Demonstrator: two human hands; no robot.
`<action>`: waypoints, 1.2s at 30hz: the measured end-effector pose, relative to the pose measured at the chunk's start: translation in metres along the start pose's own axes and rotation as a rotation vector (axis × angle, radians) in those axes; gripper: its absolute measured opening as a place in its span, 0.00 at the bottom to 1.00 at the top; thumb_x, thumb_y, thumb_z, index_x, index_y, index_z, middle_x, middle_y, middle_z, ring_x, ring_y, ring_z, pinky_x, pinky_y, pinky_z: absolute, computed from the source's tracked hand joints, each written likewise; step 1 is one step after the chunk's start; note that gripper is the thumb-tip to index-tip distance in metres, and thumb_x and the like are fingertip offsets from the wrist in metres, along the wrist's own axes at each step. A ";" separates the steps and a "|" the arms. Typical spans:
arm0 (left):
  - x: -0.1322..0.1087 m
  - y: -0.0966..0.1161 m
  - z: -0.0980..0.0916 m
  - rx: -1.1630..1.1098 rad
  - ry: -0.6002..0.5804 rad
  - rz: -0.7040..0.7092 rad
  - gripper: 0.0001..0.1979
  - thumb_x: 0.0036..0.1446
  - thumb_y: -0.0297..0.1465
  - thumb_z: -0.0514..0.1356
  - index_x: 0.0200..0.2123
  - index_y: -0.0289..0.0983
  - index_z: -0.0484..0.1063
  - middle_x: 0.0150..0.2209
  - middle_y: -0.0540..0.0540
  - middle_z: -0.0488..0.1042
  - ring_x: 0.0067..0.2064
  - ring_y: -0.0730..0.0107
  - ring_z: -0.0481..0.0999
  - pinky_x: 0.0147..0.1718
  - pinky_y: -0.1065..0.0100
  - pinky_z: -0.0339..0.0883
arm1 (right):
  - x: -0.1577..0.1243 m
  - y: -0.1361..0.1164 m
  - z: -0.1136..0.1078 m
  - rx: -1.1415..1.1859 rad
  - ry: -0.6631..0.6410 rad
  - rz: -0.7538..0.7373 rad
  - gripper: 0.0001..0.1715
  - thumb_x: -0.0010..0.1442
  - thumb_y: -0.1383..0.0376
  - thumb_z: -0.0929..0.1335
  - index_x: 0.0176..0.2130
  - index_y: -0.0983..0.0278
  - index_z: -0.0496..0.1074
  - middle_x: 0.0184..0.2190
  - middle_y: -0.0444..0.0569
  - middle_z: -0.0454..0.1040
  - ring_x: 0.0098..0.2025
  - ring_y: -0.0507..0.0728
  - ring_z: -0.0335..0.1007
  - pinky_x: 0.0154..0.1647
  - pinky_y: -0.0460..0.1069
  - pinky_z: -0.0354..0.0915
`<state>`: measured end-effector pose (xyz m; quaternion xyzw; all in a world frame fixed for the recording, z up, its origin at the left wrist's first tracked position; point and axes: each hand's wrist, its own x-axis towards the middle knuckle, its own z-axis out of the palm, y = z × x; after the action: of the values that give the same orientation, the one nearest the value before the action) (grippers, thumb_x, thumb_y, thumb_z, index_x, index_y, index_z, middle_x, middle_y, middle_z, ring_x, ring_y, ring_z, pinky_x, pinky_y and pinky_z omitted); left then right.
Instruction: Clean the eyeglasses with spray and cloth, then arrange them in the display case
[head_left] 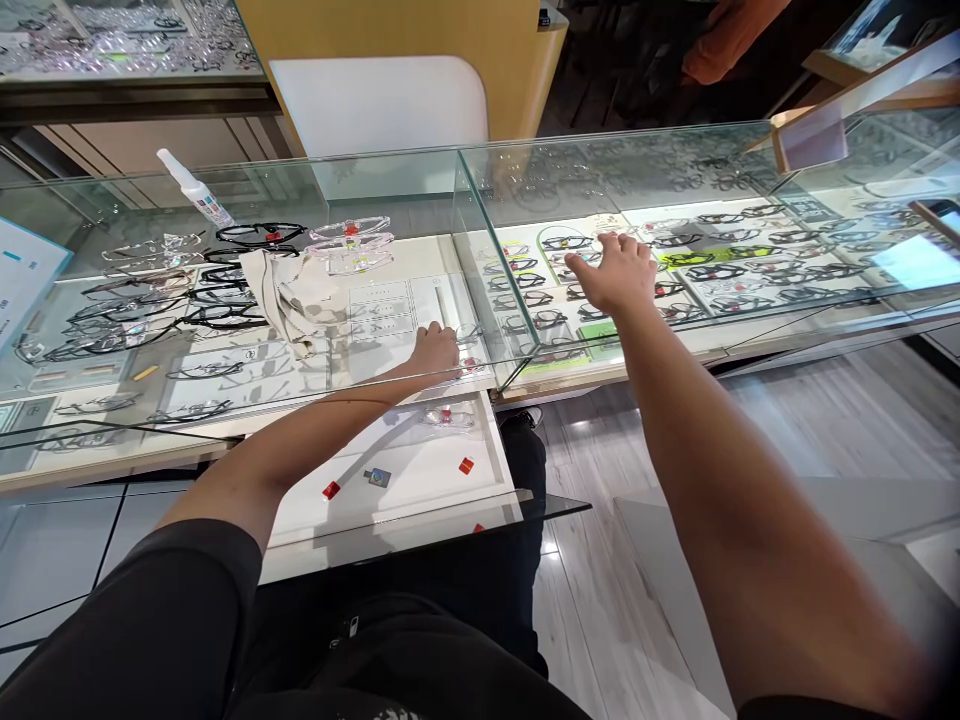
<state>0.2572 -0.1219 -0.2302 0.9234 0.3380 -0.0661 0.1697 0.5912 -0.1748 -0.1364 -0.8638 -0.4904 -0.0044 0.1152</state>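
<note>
My left hand (435, 352) is inside the left part of the glass display case, its fingers curled and bunched; what they hold, if anything, is hidden. Clear eyeglasses (470, 365) with a red tag lie just right of it. My right hand (621, 272) rests spread and empty on the glass top, over rows of glasses such as a dark pair (566, 243). A crumpled cloth (283, 300) lies among black frames (225, 316) on the left. Pink-clear frames (351, 250) are stacked beyond my left hand.
Below the case, an open white drawer (420, 480) holds clear glasses (448, 416), red tags (466, 465) and a grey tag (377, 478). A white bottle (195, 188) stands at the back left. Behind is a white chair (379, 100); a person's arm (731, 45) shows at top right.
</note>
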 end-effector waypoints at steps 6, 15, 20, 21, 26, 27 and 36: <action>0.009 -0.007 -0.014 -0.043 0.126 -0.098 0.12 0.67 0.37 0.63 0.49 0.38 0.78 0.52 0.33 0.80 0.61 0.39 0.68 0.57 0.44 0.58 | -0.001 -0.001 -0.001 -0.059 -0.023 0.010 0.57 0.71 0.31 0.53 0.81 0.61 0.55 0.82 0.66 0.55 0.81 0.84 0.49 0.77 0.78 0.54; 0.026 -0.008 -0.011 0.150 0.091 -0.032 0.18 0.65 0.19 0.55 0.56 0.35 0.69 0.41 0.36 0.79 0.49 0.47 0.76 0.54 0.51 0.59 | 0.004 0.004 0.006 -0.076 0.015 -0.006 0.56 0.72 0.32 0.53 0.80 0.63 0.57 0.81 0.68 0.57 0.79 0.83 0.54 0.76 0.80 0.55; 0.024 -0.004 -0.005 0.238 0.054 0.004 0.19 0.64 0.18 0.55 0.56 0.33 0.70 0.42 0.32 0.81 0.50 0.45 0.78 0.55 0.51 0.58 | 0.007 0.008 0.011 -0.031 0.061 -0.033 0.56 0.71 0.30 0.54 0.79 0.62 0.60 0.80 0.68 0.60 0.78 0.84 0.55 0.74 0.82 0.56; 0.023 -0.003 -0.004 0.253 0.048 0.009 0.19 0.64 0.17 0.55 0.57 0.32 0.71 0.43 0.31 0.81 0.50 0.45 0.78 0.55 0.51 0.58 | 0.007 0.008 0.011 -0.022 0.067 -0.033 0.56 0.71 0.30 0.55 0.79 0.62 0.60 0.80 0.68 0.60 0.78 0.84 0.55 0.74 0.82 0.56; 0.021 -0.002 -0.005 0.298 0.035 0.026 0.21 0.63 0.16 0.54 0.58 0.27 0.72 0.44 0.29 0.82 0.51 0.44 0.79 0.53 0.53 0.57 | 0.002 0.000 0.005 -0.021 0.032 0.010 0.56 0.71 0.31 0.56 0.79 0.65 0.60 0.81 0.69 0.58 0.79 0.83 0.53 0.76 0.79 0.54; 0.020 -0.001 -0.005 0.301 0.036 0.027 0.21 0.64 0.16 0.54 0.58 0.27 0.72 0.44 0.29 0.82 0.51 0.44 0.79 0.53 0.53 0.57 | 0.001 -0.001 0.003 -0.021 0.023 0.017 0.56 0.71 0.32 0.56 0.79 0.66 0.59 0.81 0.69 0.57 0.80 0.83 0.52 0.76 0.79 0.53; -0.044 0.041 -0.021 0.186 0.095 0.108 0.14 0.76 0.31 0.51 0.53 0.34 0.75 0.55 0.31 0.80 0.57 0.45 0.76 0.56 0.51 0.63 | -0.008 -0.011 -0.008 -0.024 0.001 0.022 0.56 0.72 0.33 0.56 0.79 0.68 0.60 0.81 0.71 0.57 0.79 0.84 0.53 0.76 0.77 0.55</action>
<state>0.2503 -0.1697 -0.1890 0.9540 0.2879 -0.0442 0.0703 0.5785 -0.1778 -0.1279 -0.8706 -0.4806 -0.0092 0.1050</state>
